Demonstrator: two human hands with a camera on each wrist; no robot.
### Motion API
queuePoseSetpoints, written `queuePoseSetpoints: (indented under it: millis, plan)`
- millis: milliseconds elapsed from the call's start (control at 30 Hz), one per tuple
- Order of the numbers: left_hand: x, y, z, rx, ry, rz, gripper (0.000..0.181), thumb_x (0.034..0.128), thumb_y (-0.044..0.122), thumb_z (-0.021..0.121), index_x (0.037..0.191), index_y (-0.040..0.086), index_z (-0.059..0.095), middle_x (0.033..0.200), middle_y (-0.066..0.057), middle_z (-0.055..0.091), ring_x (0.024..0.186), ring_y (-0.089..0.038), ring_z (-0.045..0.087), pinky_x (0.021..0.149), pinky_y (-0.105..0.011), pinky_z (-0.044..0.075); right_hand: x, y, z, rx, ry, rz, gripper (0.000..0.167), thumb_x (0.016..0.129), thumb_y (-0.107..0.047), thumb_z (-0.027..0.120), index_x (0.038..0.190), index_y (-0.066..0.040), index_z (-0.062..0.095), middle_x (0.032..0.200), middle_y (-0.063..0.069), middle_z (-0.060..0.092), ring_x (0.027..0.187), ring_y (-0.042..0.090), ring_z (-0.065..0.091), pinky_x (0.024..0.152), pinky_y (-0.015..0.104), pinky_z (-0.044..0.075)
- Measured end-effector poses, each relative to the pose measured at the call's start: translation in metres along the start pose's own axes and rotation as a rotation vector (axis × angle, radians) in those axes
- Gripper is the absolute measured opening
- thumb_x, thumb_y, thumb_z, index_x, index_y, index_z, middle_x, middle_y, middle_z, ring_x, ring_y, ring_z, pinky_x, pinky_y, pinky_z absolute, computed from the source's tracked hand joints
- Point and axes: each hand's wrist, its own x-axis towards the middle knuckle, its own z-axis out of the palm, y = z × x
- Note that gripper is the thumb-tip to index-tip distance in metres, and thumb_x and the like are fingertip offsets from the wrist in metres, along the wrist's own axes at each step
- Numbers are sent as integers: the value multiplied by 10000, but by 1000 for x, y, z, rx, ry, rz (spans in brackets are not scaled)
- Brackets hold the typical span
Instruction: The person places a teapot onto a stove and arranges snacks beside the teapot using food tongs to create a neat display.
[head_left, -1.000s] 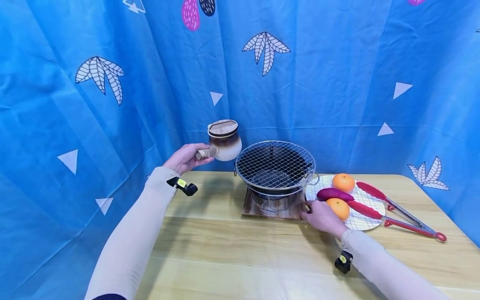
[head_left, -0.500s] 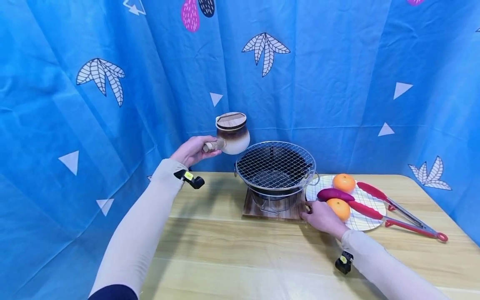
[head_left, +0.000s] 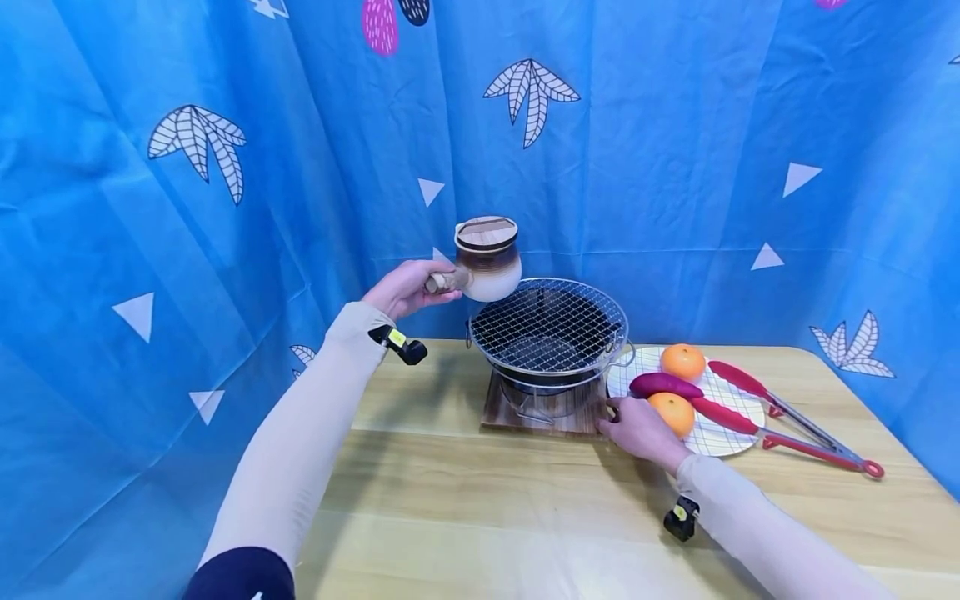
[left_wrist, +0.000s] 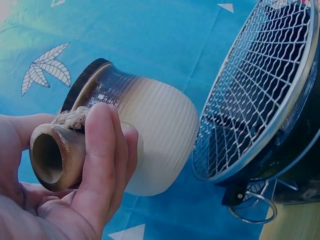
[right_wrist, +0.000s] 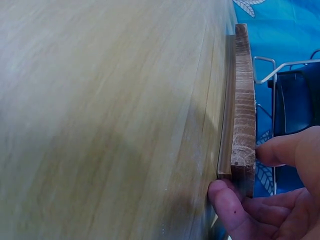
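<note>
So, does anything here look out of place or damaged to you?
Nothing I can see looks spilled or damaged. The only slightly untidy thing is the red tongs, lying spread open, partly on the plate and partly sticking out past its rim. The pot in the left hand has its lid on.

Left hand (left_wrist: pixel 95 185) grips the stubby hollow handle (left_wrist: pixel 71 150) of a pot (left_wrist: pixel 160 125), open end toward camera; twine (left_wrist: pixel 72 118) wound round it. Pot leans over in this view: dark rim (left_wrist: pixel 80 82) upper left, brown glaze fading into pale ribbed body. Just beside it, right: round wire grate (left_wrist: pixel 250 95) over a black bowl (left_wrist: pixel 300 125); contact unclear. Metal ring (left_wrist: pixel 273 214) hangs by a dark bracket (left_wrist: pixel 233 194). Behind, blue cloth (left_wrist: pixel 155 35), white leaf print (left_wrist: pixel 47 69) and triangles (left_wrist: pixel 129 233). Pale wood (left_wrist: pixel 292 222), lower right.
</note>
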Motion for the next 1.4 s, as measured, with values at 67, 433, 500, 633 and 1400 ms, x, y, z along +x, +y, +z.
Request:
queuePoseSetpoints:
  millis: [67,433,500,633,1400]
  plan:
    - [4,0,5,6,-2,-5,332,1009,87,567,1317,-25,512,1190,-193,577,729,-226,719,690,-268,623,1,0,-1,1,-3,3,482,926,-267,686,1308,22,631,558,-5,469,478,145,486,477,299,398]
    - [21,-4,22,59,-28,-17,421,1020,107,557,1407,-43,487,1302,-229,534,737,-219,721,681,-248,619,3,0,-1,-9,-4,12,419,920,-276,707,1230,3,671,613,17,522,555,170,527,547,300,427]
    - [23,-5,25,73,-36,-18,423,1022,113,555,1410,-40,485,1303,-222,531,741,-213,719,684,-241,617,3,0,0,-13,0,12,405,919,-274,709,1216,0,676,618,16,527,566,171,531,553,303,429]
    - [29,-5,32,94,-50,-25,419,1028,115,536,1412,-39,467,1250,-198,532,734,-199,713,680,-225,612,3,0,0,-13,3,17,409,918,-271,711,1221,1,674,614,17,528,570,170,533,551,302,426]
    - [51,-13,42,128,-72,-30,378,990,87,587,1329,-67,521,1169,-199,547,740,-206,703,652,-206,604,5,0,3,-3,14,30,522,909,-263,713,1332,26,613,665,15,579,609,165,558,572,301,450]
